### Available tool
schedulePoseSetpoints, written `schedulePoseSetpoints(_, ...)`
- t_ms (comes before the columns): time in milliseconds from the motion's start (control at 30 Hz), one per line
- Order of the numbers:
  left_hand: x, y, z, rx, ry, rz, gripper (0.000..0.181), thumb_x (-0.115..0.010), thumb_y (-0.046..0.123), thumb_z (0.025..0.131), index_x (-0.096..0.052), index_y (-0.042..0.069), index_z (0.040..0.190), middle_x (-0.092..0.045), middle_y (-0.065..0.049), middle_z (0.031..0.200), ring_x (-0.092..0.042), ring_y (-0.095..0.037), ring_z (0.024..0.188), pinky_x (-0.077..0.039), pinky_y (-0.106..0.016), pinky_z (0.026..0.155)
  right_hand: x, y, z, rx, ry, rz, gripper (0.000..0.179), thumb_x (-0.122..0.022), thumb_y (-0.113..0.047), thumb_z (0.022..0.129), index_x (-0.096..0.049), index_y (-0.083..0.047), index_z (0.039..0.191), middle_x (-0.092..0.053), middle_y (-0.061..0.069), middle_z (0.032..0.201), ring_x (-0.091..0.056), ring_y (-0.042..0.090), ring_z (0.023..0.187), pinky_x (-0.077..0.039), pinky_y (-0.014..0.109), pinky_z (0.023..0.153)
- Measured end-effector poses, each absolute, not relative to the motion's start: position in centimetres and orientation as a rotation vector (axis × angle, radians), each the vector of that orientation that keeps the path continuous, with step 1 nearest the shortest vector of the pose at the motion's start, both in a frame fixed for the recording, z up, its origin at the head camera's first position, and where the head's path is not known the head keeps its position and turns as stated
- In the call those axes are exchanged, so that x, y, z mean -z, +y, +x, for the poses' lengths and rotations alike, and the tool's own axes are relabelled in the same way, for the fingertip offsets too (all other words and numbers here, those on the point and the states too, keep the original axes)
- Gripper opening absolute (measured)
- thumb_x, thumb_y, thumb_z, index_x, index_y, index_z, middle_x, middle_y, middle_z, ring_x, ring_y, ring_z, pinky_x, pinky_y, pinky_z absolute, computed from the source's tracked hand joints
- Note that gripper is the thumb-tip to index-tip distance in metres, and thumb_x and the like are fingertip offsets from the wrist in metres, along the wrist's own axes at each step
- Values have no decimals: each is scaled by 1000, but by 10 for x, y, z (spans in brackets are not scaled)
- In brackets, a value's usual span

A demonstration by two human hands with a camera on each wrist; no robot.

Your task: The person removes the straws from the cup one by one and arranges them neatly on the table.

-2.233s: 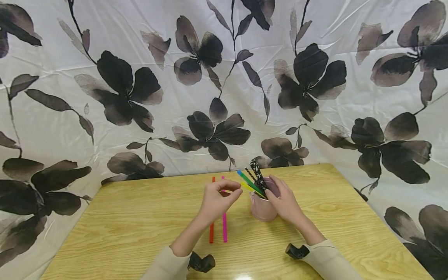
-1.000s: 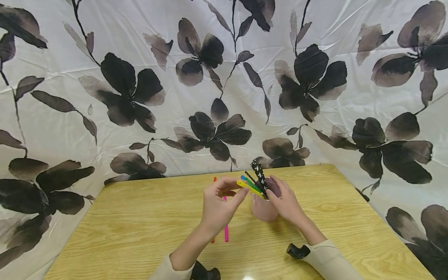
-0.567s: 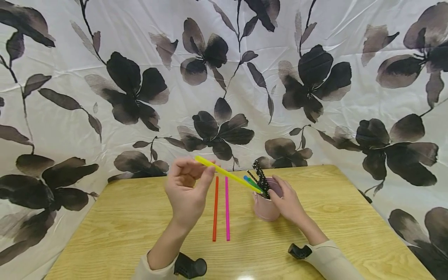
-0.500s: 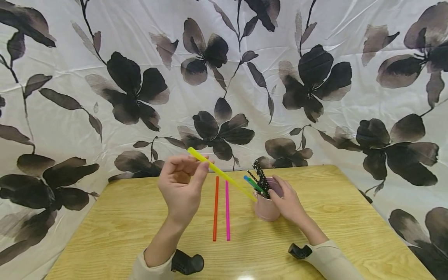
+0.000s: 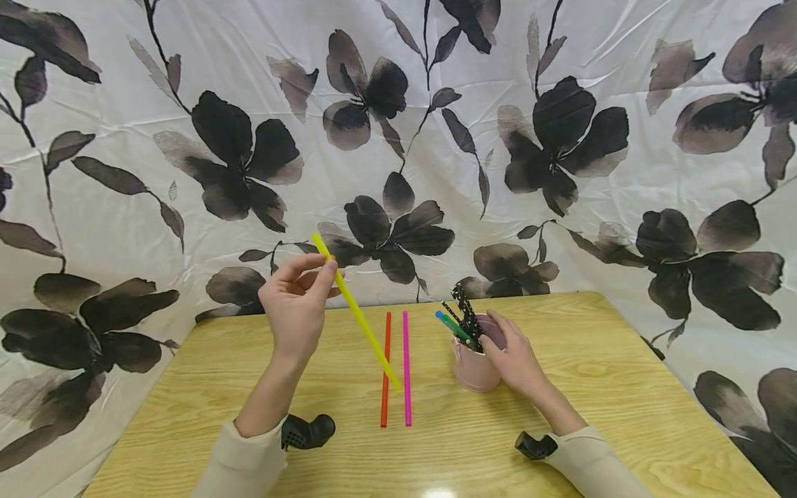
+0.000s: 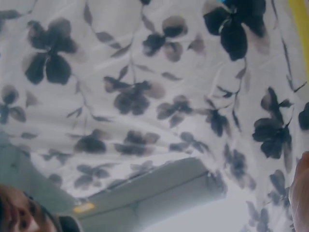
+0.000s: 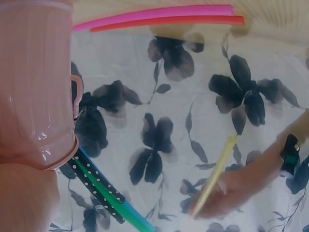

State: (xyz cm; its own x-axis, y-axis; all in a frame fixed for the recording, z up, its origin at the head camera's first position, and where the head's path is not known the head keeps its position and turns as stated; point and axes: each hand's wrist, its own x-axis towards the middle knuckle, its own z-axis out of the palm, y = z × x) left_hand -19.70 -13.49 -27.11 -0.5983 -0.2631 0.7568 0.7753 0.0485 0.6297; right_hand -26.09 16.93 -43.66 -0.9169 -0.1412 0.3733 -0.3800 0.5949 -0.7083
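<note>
A yellow straw (image 5: pixel 361 318) slants down to the right through the air, pinched near its upper end by my left hand (image 5: pixel 294 308). My right hand (image 5: pixel 513 360) grips the rim of a small pink bucket (image 5: pixel 474 372) on the table. Leaning out of the bucket are black straws with white dots (image 7: pixel 94 188), plus a green straw (image 7: pixel 123 209) and a blue straw (image 5: pixel 441 317). Left of the bucket, a red straw (image 5: pixel 384 401) and a magenta straw (image 5: pixel 407 373) lie side by side. In the head view the yellow straw's lower end overlaps the red one.
The wooden table (image 5: pixel 236 387) reaches back to a white cloth (image 5: pixel 398 69) printed with dark flowers. Black wrist devices (image 5: pixel 308 432) sit at both sleeves. A part of a person's head (image 6: pixel 19 212) shows low in the left wrist view.
My left hand took hold of the yellow straw, drew it out of the bucket and carried it left and up, turning it steeper. My right hand has stayed at the bucket.
</note>
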Motion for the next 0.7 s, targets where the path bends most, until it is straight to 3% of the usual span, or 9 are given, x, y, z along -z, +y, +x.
schedulePoseSetpoints(500, 316, -159, -248, 1713, -1864, -354, 23, -68, 2, 75, -61, -7, 96, -58, -20, 87, -61, -23, 66, -52, -31, 52, 438, 169, -261, -1235, -2539, 439, 52, -50, -33, 89, -33, -17, 136, -39, 9, 131, -37, 29, 118, -35, 49, 90)
schedulePoseSetpoints(700, 349, -171, -278, 1741, -1988, -309, 24, -71, 12, 74, -64, 1, 94, -60, -13, 86, -61, -21, 65, -52, -30, 52, 437, 169, -260, -1243, -2527, 437, 53, -50, -35, 88, -34, -17, 135, -40, 9, 130, -38, 29, 117, -35, 48, 90)
